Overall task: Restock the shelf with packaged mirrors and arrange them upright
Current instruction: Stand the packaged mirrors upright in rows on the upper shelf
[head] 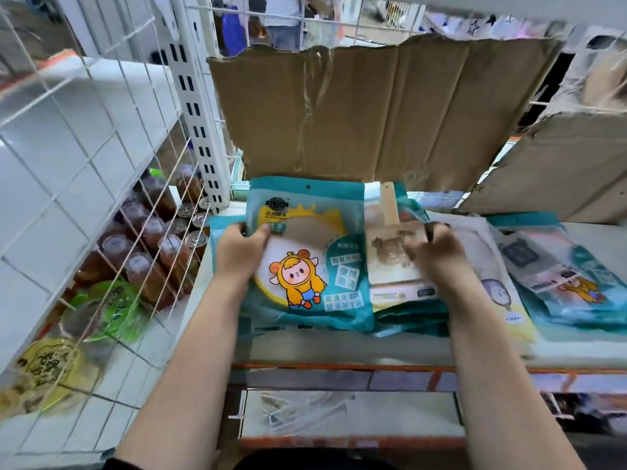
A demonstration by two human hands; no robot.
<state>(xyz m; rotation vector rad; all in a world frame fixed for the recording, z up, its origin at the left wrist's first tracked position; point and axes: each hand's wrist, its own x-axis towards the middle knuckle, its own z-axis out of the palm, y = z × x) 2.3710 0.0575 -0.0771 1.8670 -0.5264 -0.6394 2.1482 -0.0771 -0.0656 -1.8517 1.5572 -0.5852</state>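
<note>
On the near shelf (339, 351), the left grip (237, 252) is clamping the teal mirror packet (305, 266) and the right grip (437, 252) is pinching a wooden-handled packet (390, 252). The packets on the right (559, 279) are lying flat, none upright yet.

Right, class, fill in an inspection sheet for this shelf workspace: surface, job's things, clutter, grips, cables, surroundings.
Surface: white shelf, largely covered by packets.
Job's things: cartoon mirror packet in hand over the pile; wooden-handled mirror packet beside it; flat packets lying to the right.
Clutter: torn cardboard sheet standing at the back; cardboard box on the right.
Grips: left hand holds the cartoon mirror packet's left edge; right hand grips the wooden-handled mirror packet.
Cables: nothing seen.
Surroundings: wire grid on the left, bottles behind it.
</note>
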